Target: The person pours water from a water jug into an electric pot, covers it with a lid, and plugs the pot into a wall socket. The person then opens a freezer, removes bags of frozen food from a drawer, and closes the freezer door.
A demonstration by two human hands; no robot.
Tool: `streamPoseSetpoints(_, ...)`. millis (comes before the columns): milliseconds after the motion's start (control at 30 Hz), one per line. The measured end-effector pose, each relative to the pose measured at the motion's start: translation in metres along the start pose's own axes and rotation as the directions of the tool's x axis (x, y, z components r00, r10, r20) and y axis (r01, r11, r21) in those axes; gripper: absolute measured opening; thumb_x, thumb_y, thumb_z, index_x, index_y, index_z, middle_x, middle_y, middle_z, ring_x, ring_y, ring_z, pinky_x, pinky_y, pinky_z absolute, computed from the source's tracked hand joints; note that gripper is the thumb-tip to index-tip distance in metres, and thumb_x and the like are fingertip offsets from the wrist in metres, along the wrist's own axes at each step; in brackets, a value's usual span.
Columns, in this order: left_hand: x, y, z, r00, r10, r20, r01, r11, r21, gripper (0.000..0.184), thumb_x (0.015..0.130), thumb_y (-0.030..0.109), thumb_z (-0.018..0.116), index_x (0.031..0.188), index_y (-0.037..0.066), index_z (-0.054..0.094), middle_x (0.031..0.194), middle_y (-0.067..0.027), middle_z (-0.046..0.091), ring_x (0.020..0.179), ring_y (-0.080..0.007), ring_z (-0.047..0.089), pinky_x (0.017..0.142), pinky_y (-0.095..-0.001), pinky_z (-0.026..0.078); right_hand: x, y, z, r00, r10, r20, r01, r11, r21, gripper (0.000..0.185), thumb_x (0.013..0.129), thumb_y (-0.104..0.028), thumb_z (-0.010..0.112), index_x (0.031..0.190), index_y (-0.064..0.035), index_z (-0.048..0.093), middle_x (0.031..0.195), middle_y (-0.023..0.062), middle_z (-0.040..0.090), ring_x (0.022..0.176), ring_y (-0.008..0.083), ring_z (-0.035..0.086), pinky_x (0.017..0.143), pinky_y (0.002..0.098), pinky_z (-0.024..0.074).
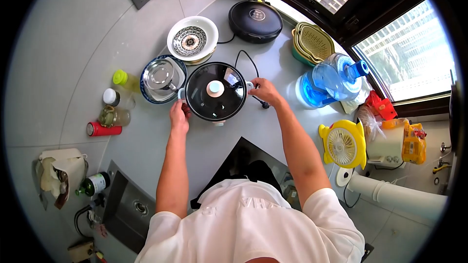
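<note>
Between my two hands is an electric pot with a dark glass lid (204, 102), and a pale round knob (215, 88) tops the lid. My left hand (179, 117) is closed at the light side handle on the left, its fingertips partly hidden under the handle. On the opposite side, my right hand (264, 91) grips the other handle. A black cord (250, 57) runs behind the pot, and its plug (264, 104) lies just below my right hand. Whether the pot's base touches the counter is hard to tell.
Left of the pot are a blue-rimmed bowl (145, 84) holding glassware and a white patterned bowl (211, 31). A black round appliance (256, 21) stands behind. Rightward are nested baskets (316, 41), a water jug (324, 83) and a yellow fan (342, 143). Several bottles line the left wall; a sink (117, 195) is front left.
</note>
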State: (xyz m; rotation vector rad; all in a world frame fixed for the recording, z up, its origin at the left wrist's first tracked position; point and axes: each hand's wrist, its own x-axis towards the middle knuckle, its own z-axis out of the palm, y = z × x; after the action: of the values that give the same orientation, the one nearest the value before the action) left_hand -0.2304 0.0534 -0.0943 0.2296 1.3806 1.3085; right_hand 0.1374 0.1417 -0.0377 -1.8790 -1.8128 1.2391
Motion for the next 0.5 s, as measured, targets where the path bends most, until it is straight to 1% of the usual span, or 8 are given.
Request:
streamPoseSetpoints(33, 0.000, 0.000, -0.001, 1.000, -0.006, 0.004, 0.006, 1.000, 0.000, 0.022, 0.112, 0.030, 0.055, 0.112, 0.013, 0.069, 0.085, 0.0029, 0.068, 0.074, -0.0107, 0.063, 0.060, -0.0289, 0.046, 0.001, 0.004, 0.000, 1.000, 0.007, -0.002, -0.007, 1.000, -0.002, 0.034, 0.087, -0.013, 0.077, 0.121, -0.0048, 0.077, 0.101, 0.0046, 0.071, 0.099, 0.0177, 0.064, 0.091, 0.0361, 0.0520)
streamPoseSetpoints(100, 0.001, 0.002, -0.001, 1.000, -0.023, 0.001, 0.023, 1.000, -0.017, 0.022, 0.111, 0.030, 0.056, 0.112, 0.013, 0.070, 0.085, 0.0036, 0.067, 0.074, -0.0101, 0.062, 0.061, -0.0286, 0.046, 0.003, 0.009, 0.000, 0.998, -0.050, 0.032, 0.039, 0.960, 0.277, 0.040, 0.089, -0.009, 0.070, 0.129, -0.0083, 0.072, 0.100, 0.0070, 0.070, 0.095, 0.0189, 0.065, 0.088, 0.0354, 0.0531)
streamPoseSetpoints(133, 0.002, 0.002, -0.001, 1.000, -0.027, 0.003, 0.027, 0.999, -0.016, 0.022, 0.111, 0.030, 0.056, 0.112, 0.013, 0.070, 0.085, 0.0036, 0.067, 0.074, -0.0101, 0.062, 0.061, -0.0286, 0.046, 0.003, 0.010, 0.002, 0.998, -0.046, 0.032, 0.036, 0.961, 0.276, 0.040, 0.089, -0.009, 0.070, 0.129, -0.0083, 0.072, 0.100, 0.0070, 0.070, 0.095, 0.0189, 0.065, 0.088, 0.0354, 0.0531)
streamPoseSetpoints(200, 0.001, 0.004, -0.001, 1.000, -0.027, 0.012, 0.027, 1.000, -0.011, 0.021, 0.111, 0.030, 0.056, 0.112, 0.013, 0.070, 0.084, 0.0041, 0.067, 0.073, -0.0095, 0.062, 0.062, -0.0284, 0.046, 0.001, 0.008, 0.006, 0.992, -0.103, -0.072, 0.125, 0.872, 0.473, 0.046, 0.092, -0.004, 0.068, 0.137, -0.0066, 0.062, 0.100, 0.0073, 0.069, 0.096, 0.0185, 0.064, 0.088, 0.0339, 0.0529)
streamPoseSetpoints(233, 0.000, 0.006, -0.001, 1.000, -0.028, 0.013, 0.028, 1.000, -0.011, 0.021, 0.111, 0.030, 0.056, 0.112, 0.013, 0.070, 0.084, 0.0041, 0.067, 0.073, -0.0095, 0.062, 0.062, -0.0284, 0.046, -0.002, 0.005, 0.008, 0.992, -0.101, -0.073, 0.124, 0.873, 0.472, 0.046, 0.092, -0.004, 0.068, 0.137, -0.0066, 0.062, 0.100, 0.0073, 0.069, 0.096, 0.0185, 0.064, 0.088, 0.0339, 0.0529)
streamPoseSetpoints(300, 0.000, 0.006, 0.000, 0.999, -0.026, 0.020, 0.026, 1.000, 0.004, 0.022, 0.112, 0.031, 0.056, 0.112, 0.013, 0.070, 0.084, 0.0045, 0.066, 0.073, -0.0089, 0.062, 0.061, -0.0279, 0.045, -0.007, 0.001, 0.012, 0.985, -0.087, -0.149, 0.139, 0.912, 0.386, 0.058, 0.093, -0.005, 0.070, 0.146, -0.0086, 0.047, 0.100, 0.0085, 0.069, 0.094, 0.0199, 0.065, 0.087, 0.0354, 0.0540)
streamPoseSetpoints(400, -0.003, 0.002, -0.001, 0.999, 0.030, 0.024, -0.031, 0.999, 0.039, 0.023, 0.113, 0.032, 0.056, 0.111, 0.013, 0.069, 0.084, 0.0046, 0.066, 0.073, -0.0084, 0.061, 0.061, -0.0265, 0.045, -0.011, -0.004, 0.018, 0.970, -0.101, -0.221, 0.166, 0.940, 0.298, 0.063, 0.094, -0.005, 0.072, 0.148, -0.0134, 0.041, 0.098, 0.0103, 0.070, 0.090, 0.0230, 0.068, 0.085, 0.0388, 0.0551)
streamPoseSetpoints(500, -0.007, -0.002, -0.007, 0.998, 0.054, 0.039, -0.056, 0.996, 0.069, 0.024, 0.114, 0.032, 0.056, 0.110, 0.012, 0.069, 0.084, 0.0050, 0.066, 0.073, -0.0076, 0.061, 0.062, -0.0251, 0.045, -0.009, -0.003, 0.019, 0.962, -0.112, -0.250, 0.166, 0.964, 0.209, 0.062, 0.093, -0.004, 0.072, 0.145, -0.0153, 0.041, 0.096, 0.0121, 0.070, 0.087, 0.0267, 0.069, 0.084, 0.0411, 0.0558)
